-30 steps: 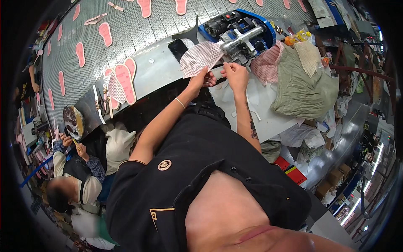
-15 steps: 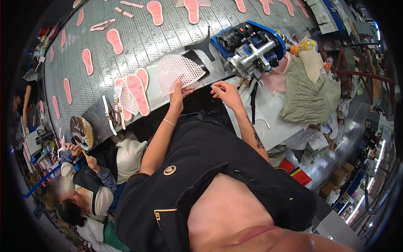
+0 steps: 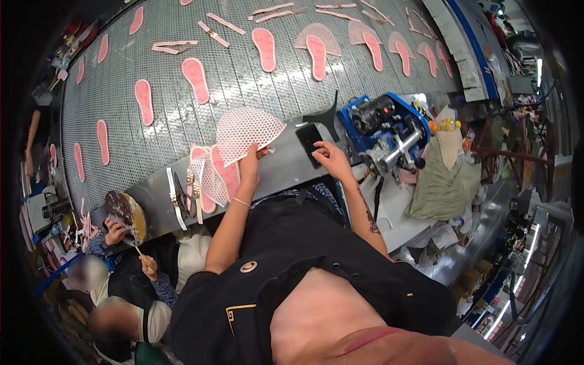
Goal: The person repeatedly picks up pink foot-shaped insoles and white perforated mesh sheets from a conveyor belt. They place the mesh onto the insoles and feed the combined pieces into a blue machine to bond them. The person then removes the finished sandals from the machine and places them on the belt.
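My left hand pinches the lower edge of a white mesh shoe upper, a fan-shaped piece with holes, held over the near edge of the belt. Below it, partly covered, lie several pink insoles and another mesh piece. My right hand is at the right end of a black phone lying on the metal ledge. Its bent fingers and thumb are apart, with nothing held between them. Whether the fingertips touch the phone I cannot tell.
Rows of pink insoles and straps lie on the mesh conveyor belt. A blue-framed machine stands right of my right hand, beside a green cloth. At lower left, a person's hand holds a brush near a round pan.
The view has shifted, showing more of the belt. The mesh upper has moved left in my left hand, over the stacked insoles, uncovering the phone. My right hand has come to the phone, fingers spreading.
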Demonstrator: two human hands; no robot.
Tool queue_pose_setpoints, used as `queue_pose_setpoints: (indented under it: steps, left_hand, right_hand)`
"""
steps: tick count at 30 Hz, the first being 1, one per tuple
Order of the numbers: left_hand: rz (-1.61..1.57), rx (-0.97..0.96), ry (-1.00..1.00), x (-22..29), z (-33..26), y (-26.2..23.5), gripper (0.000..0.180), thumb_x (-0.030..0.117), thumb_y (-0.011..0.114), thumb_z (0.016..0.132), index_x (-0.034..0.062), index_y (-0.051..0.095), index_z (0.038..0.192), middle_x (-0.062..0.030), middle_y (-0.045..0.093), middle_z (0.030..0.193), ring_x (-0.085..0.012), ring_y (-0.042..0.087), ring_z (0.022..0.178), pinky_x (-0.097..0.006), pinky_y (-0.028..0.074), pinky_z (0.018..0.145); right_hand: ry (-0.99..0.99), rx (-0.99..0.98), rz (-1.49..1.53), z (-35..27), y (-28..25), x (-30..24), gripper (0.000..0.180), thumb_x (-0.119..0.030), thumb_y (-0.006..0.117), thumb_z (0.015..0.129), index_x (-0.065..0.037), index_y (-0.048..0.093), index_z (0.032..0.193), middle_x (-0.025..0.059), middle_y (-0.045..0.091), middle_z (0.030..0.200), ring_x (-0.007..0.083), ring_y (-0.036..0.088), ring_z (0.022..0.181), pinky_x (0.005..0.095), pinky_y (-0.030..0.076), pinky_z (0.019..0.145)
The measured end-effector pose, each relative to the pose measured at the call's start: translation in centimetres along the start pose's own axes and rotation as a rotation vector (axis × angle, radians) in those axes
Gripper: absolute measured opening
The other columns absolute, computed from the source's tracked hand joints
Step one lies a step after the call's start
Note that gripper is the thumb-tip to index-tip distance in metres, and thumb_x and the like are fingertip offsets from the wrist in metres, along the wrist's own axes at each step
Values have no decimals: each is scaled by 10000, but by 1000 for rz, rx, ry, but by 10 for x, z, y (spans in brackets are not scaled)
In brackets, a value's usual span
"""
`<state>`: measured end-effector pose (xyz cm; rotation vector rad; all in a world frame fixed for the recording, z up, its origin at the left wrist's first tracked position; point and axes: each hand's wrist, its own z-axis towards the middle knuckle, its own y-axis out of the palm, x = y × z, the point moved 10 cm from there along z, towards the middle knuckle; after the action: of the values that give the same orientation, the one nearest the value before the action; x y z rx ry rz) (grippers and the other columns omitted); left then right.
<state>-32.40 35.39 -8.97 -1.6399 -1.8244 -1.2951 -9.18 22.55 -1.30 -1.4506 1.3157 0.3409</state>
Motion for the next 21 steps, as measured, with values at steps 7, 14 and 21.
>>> queue_pose_setpoints:
  steps: [7, 14, 21]
  left_hand:
    - [-71, 311, 125, 33, 52, -50, 325, 121, 514, 938, -42, 523, 1219, -130, 586, 1179, -214, 620, 977, -325, 544, 810]
    - [377, 512, 327, 130, 96, -23, 432, 196, 483, 963, -109, 480, 1271, -164, 542, 1279, -281, 502, 1172, -352, 328, 1047]
    - [999, 272, 1010, 225, 184, 106, 573, 250, 436, 962, -44, 303, 1436, -278, 221, 1504, -403, 208, 1408, -471, 180, 1142]
  right_hand:
    - [-220, -52, -173, 200, 26, -60, 591, -331, 688, 813, -13, 511, 1279, 228, 632, 1137, 349, 608, 1070, 404, 472, 912]
    - [-300, 392, -446, 375, 68, -130, 786, -317, 710, 803, -77, 327, 1446, 264, 369, 1409, 437, 384, 1263, 500, 332, 1038]
    - [-338, 509, -386, 385, 70, -109, 743, -3, 637, 748, -105, 367, 1433, 247, 321, 1434, 435, 356, 1265, 516, 311, 1051]
